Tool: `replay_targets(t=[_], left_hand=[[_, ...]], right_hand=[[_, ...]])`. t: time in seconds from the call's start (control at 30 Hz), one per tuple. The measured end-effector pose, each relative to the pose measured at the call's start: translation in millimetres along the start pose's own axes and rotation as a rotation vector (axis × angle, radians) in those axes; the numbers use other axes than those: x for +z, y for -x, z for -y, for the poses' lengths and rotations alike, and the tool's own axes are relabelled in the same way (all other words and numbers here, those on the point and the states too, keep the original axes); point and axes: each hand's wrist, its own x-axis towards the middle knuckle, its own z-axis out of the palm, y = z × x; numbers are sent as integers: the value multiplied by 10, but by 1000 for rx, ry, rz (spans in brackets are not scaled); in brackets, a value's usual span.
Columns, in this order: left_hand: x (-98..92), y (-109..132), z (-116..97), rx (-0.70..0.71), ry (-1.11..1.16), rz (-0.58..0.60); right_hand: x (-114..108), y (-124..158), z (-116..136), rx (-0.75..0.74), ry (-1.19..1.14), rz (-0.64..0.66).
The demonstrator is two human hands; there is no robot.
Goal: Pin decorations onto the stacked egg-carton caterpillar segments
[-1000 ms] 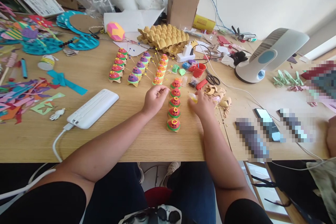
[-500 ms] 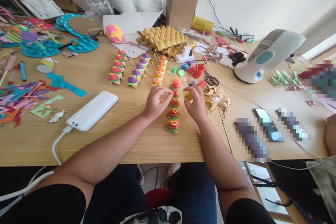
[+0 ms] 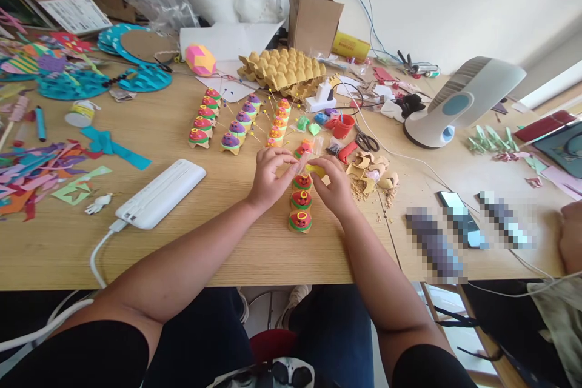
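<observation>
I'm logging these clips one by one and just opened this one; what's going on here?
Over a row of red-and-green egg-carton cups with smiling faces, someone's right hand holds something small and yellow. The left hand is close beside it, at a clear wrapper; whether it grips the wrapper is hard to tell. Three more decorated rows stand farther back, to the left.

I've got the white power bank (image 3: 160,194) lying flat over on the left, a white cable (image 3: 93,253) plugged into its near end; across to the right stands the fan (image 3: 459,104), a phone (image 3: 462,219) lying nearer the edge; behind, a yellow roll (image 3: 351,46) beside the cardboard box (image 3: 317,23)!
</observation>
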Motion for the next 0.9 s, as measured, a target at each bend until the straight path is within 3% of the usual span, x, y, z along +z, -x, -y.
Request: replay_targets(t=[0.37,0.57,0.77,0.9], left_hand=[[12,3,52,-19,47,45],[0,-4,7,31,79,133],[-26,-3,-47,76,16,40],[-33,8,-69,79,-54,44]], right_hand=[[-12,-11,45,-52,-59,27],[-7,-9,71,-31,-62,-2],[-50,18,122,11,49,-44],[-35,19,112,32,108,-35]])
